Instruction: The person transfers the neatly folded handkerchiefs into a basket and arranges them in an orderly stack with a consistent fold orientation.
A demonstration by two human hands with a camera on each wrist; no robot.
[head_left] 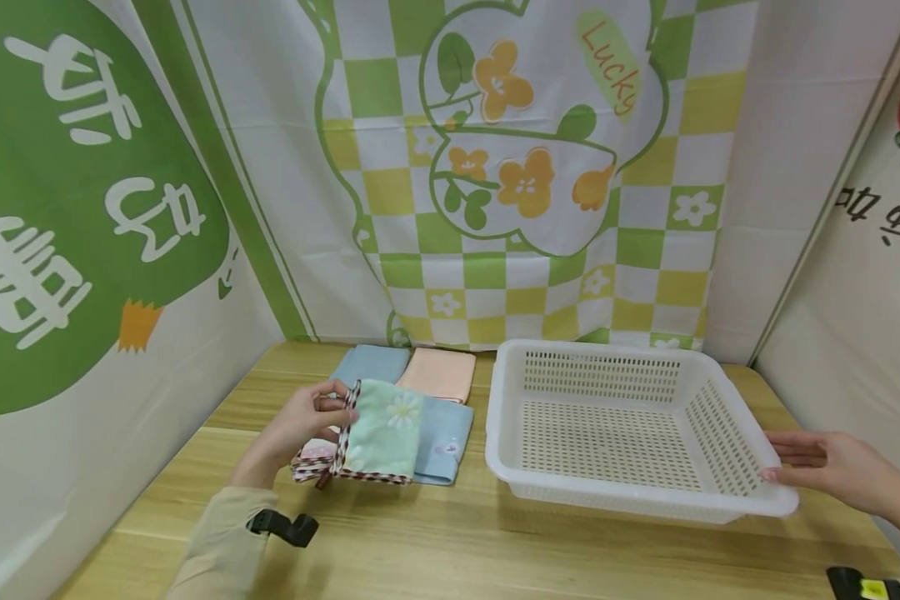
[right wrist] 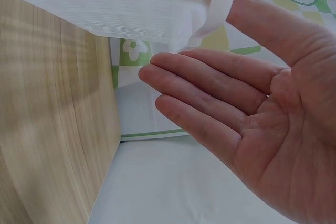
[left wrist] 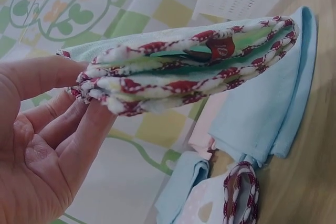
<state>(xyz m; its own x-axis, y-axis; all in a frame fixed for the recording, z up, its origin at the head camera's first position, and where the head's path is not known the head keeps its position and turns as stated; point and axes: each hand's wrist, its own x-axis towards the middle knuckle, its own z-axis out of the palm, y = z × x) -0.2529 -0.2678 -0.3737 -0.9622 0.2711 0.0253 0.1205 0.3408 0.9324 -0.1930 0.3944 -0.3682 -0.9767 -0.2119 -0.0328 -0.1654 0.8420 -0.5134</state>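
Note:
My left hand (head_left: 307, 421) pinches a folded mint-green towel (head_left: 386, 425) by its left edge, thumb on one side and fingers on the other. White daisies mark the towel, and a dark red and white stitched edge shows its layers in the left wrist view. It is held up in front of a folded blue towel (head_left: 442, 442). My right hand (head_left: 843, 467) is at the right rim of a white plastic basket (head_left: 607, 492). Its fingers (right wrist: 205, 87) are nearly straight, and the thumb touches the rim. The basket's slotted floor shows nothing in it.
Behind the held towel lie another folded blue towel (head_left: 371, 363) and a peach one (head_left: 442, 372). A pink towel with stitched edging (head_left: 315, 458) is partly hidden by my left hand. Printed cloth walls (head_left: 555, 275) enclose the wooden table (head_left: 420, 542) at back and sides.

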